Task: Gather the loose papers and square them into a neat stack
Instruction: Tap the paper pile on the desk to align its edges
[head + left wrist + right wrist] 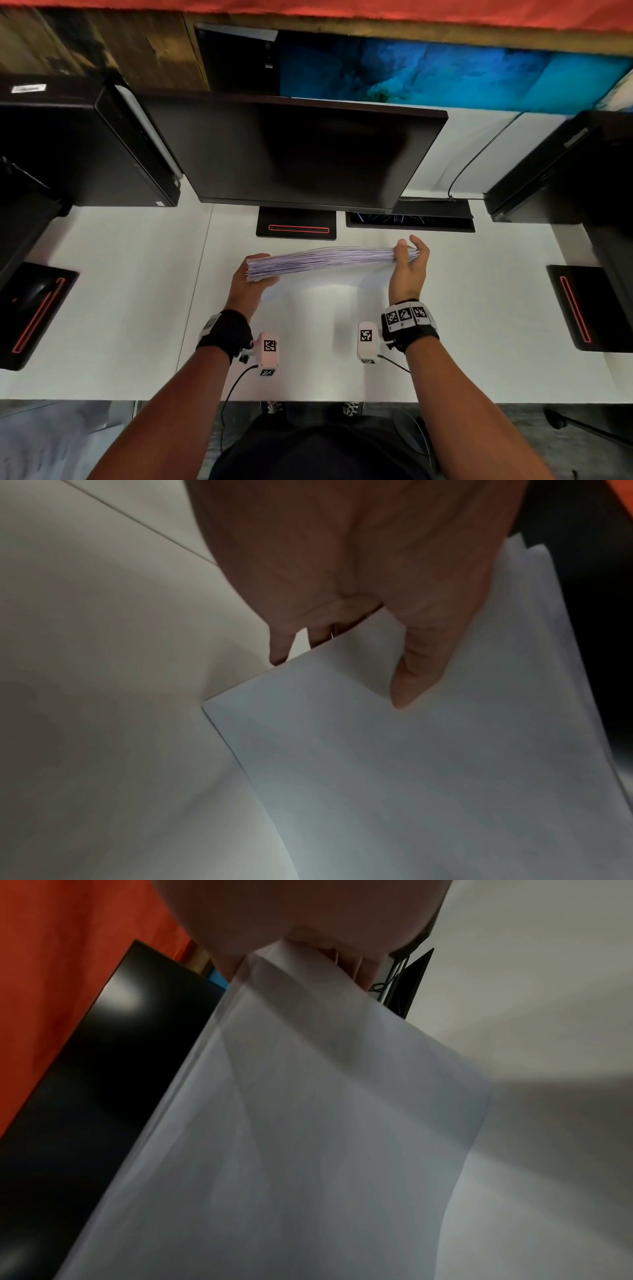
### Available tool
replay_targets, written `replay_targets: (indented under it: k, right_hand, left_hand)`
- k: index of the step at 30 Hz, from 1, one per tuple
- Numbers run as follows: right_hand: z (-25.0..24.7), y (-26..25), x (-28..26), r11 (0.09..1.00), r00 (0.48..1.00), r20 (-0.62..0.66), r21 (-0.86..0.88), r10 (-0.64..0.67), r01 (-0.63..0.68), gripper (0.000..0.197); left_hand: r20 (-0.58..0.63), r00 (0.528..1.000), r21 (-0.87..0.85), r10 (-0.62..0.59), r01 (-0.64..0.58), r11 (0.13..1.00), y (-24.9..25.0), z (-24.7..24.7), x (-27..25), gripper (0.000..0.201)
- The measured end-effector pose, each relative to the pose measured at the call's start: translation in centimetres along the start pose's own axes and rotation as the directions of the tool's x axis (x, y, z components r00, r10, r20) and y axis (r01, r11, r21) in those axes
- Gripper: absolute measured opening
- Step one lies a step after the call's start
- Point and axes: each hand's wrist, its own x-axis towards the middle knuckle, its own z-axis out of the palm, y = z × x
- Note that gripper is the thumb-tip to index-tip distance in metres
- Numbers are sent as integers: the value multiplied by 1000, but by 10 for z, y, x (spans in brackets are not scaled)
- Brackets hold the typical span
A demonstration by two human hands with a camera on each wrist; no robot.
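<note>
The right hand (308, 915) fills the top of the view, blurred, its palm towards the camera. It grips the top edge of the papers (308, 1123), with fingertips (368, 969) showing just past the sheets' upper right edge. The papers hang down from the hand and spread wide to the bottom of the picture; their left edges are fanned, not flush. Left of them stands a black monitor (113, 1069), with a red wall (51, 974) behind it. To the right lies the white desk (548, 988), shadowed beside the sheets.

White desk (137, 308) under a dark monitor (294, 154), black towers (85, 144) either side, red wall (342, 12) behind.
</note>
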Motion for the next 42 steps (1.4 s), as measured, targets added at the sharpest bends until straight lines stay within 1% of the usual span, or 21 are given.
replay_targets:
  k: [4, 5, 9, 11, 14, 16, 18, 19, 20, 22, 24, 26, 29, 30, 31, 33, 34, 37, 38, 41, 42]
  right_hand:
    - [-9, -3, -2, 997, 988, 152, -56, -40, 49, 63]
    - [-10, -3, -2, 995, 987, 157, -82, -36, 50, 65]
    - [-7, -4, -6, 997, 998, 51, -74, -30, 34, 47]
    - [-2, -7, -6, 997, 997, 54, -64, -48, 52, 44]
    - [-3, -10, -4, 996, 992, 111, -61, -59, 66, 48]
    - [-8, -9, -3, 993, 983, 169, -77, -77, 91, 57]
    - [-14, -6, -1, 984, 974, 203, -119, -103, 129, 75]
    - [-17, -4, 0, 981, 973, 206, -139, -102, 132, 81]
    - [-19, -1, 3, 980, 975, 200, -157, -92, 125, 83]
    - [-22, 6, 7, 978, 979, 178, -168, -95, 126, 79]
    - [-23, 10, 9, 976, 980, 160, -166, -115, 141, 74]
    - [-24, 12, 11, 978, 982, 149, -154, -116, 139, 68]
    - [-25, 13, 14, 977, 979, 171, -161, -114, 142, 57]
    - [-25, 14, 15, 977, 978, 177, -165, -107, 136, 55]
    - [-25, 14, 16, 979, 979, 178, -162, -97, 126, 54]
    - [-26, 17, 17, 982, 979, 184, -151, -84, 113, 53]
    - [-26, 18, 18, 982, 979, 189, -151, -83, 112, 53]
    - [-27, 25, 20, 984, 977, 198, -142, -81, 110, 54]
    - [-27, 27, 20, 984, 977, 198, -140, -82, 111, 53]
    - [-26, 29, 21, 984, 976, 197, -129, -97, 124, 53]
    - [-26, 29, 21, 983, 976, 194, -131, -98, 125, 53]
  left_hand:
    - [-19, 999, -23, -49, 48, 999, 0, 2, -1, 30]
    - [-23, 998, -19, -60, 59, 998, 2, 2, -1, 27]
    - [-25, 998, 6, -62, 62, 998, 5, 5, -3, 24]
    - [-31, 997, 7, -67, 67, 998, 6, 5, -4, 27]
    - [-39, 997, 3, -70, 71, 998, 11, 8, -7, 30]
    - [-46, 996, 2, -77, 77, 997, 14, 9, -8, 31]
    - [-46, 996, -14, -77, 76, 997, 18, 10, -10, 33]
    - [-47, 996, -33, -72, 70, 997, 21, 11, -12, 37]
    - [-54, 997, -58, -61, 58, 997, 24, 13, -15, 43]
    - [-94, 994, -121, -51, 39, 992, 31, 20, -18, 55]
    - [-160, 984, -182, -82, 52, 982, 35, 25, -18, 59]
    - [-195, 974, -226, -114, 68, 972, 39, 29, -16, 52]
    - [-211, 966, -234, -151, 100, 967, 46, 31, -15, 36]
    - [-209, 962, -239, -178, 126, 963, 48, 32, -14, 37]
    - [-207, 955, -253, -213, 158, 955, 49, 32, -14, 49]
    - [-202, 945, -306, -256, 188, 933, 47, 33, -13, 93]
    - [-206, 946, -309, -251, 180, 934, 49, 33, -14, 99]
    - [-260, 937, -263, -234, 164, 951, 52, 35, -14, 74]
    - [-266, 935, -262, -235, 164, 951, 51, 34, -13, 70]
    - [-255, 936, -286, -242, 167, 944, 52, 33, -12, 75]
    - [-233, 941, -294, -244, 171, 940, 52, 32, -11, 73]
